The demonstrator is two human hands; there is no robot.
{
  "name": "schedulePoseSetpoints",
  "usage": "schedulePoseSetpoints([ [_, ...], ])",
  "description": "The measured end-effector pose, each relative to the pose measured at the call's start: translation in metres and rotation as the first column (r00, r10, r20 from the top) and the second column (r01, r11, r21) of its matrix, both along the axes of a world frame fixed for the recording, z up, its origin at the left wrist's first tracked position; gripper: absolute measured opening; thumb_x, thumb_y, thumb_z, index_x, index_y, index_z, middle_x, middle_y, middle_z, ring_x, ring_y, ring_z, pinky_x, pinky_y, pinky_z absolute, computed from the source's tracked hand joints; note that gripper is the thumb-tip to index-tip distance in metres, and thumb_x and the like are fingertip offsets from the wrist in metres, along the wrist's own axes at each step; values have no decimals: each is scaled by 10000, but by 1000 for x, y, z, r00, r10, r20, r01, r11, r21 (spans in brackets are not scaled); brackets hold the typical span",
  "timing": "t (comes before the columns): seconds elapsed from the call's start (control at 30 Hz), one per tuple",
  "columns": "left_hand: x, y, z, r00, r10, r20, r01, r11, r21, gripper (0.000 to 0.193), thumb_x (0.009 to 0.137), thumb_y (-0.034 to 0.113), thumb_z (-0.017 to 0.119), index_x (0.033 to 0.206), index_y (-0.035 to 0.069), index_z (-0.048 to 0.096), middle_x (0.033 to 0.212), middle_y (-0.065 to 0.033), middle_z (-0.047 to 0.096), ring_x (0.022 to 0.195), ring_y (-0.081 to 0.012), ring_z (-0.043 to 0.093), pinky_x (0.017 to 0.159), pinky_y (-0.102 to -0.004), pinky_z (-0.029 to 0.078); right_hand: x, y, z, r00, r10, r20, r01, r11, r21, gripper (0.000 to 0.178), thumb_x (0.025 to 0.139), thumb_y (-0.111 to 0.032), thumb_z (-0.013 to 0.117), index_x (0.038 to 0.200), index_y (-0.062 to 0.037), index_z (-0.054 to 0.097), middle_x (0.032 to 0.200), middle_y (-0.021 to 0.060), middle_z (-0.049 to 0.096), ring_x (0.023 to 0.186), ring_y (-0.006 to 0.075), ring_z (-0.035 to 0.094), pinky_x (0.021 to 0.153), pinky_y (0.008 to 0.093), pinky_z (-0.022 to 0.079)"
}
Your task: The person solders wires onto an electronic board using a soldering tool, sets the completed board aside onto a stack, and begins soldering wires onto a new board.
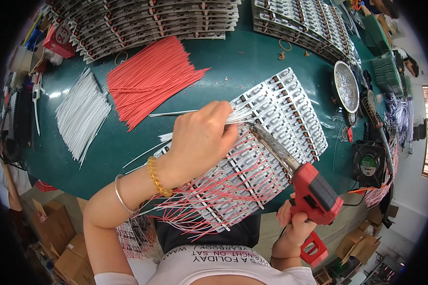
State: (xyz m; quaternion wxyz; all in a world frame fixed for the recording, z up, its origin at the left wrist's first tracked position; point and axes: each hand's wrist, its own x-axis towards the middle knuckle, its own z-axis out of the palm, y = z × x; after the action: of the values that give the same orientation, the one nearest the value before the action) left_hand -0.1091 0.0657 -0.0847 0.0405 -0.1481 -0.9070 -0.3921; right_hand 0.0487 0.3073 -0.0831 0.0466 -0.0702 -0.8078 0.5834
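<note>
So the left hand is smack in the middle with its fingers pinched tight on a white wire bundle, right over a circuit board panel that runs from about 2 o'clock down to 6, with loose red and white wires trailing off toward 7. Right hand is down around 4-5 o'clock, wrapped round a red soldering gun, its tip near the left fingers, can't tell if it's touching. Red wire pile sits at 10-11, white wire pile at 9-10, metal dish at 2
</note>
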Motion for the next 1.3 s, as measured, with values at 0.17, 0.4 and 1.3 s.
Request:
schedulePoseSetpoints([
  [0.17,0,1,1,1000,-2,8,2,1000,-12,149,760,105,608,795,-9,517,719,-159,575,585,-355,583,522,-435,466,-7,-11,13,1000,-20,12,23,971,-239,717,831,-523,608,1139,102,438,499,12,418,396,114,416,410,253,357],
  [0.4,1,1,5,1000,-8,6,8,1000,2,190,793,142,639,778,1,513,728,-160,574,592,-366,576,527,-441,457,-8,-15,10,999,-39,-8,33,936,-350,710,856,-515,574,1180,99,422,497,5,411,401,107,418,427,244,364],
  [1.3,6,8,15,993,28,115,-37,996,77,164,708,58,713,706,-38,579,716,-106,525,587,-223,545,532,-322,417,-4,-11,18,998,-19,61,37,948,-315,823,794,-574,602,1218,102,402,485,8,427,380,110,419,412,245,377],
])
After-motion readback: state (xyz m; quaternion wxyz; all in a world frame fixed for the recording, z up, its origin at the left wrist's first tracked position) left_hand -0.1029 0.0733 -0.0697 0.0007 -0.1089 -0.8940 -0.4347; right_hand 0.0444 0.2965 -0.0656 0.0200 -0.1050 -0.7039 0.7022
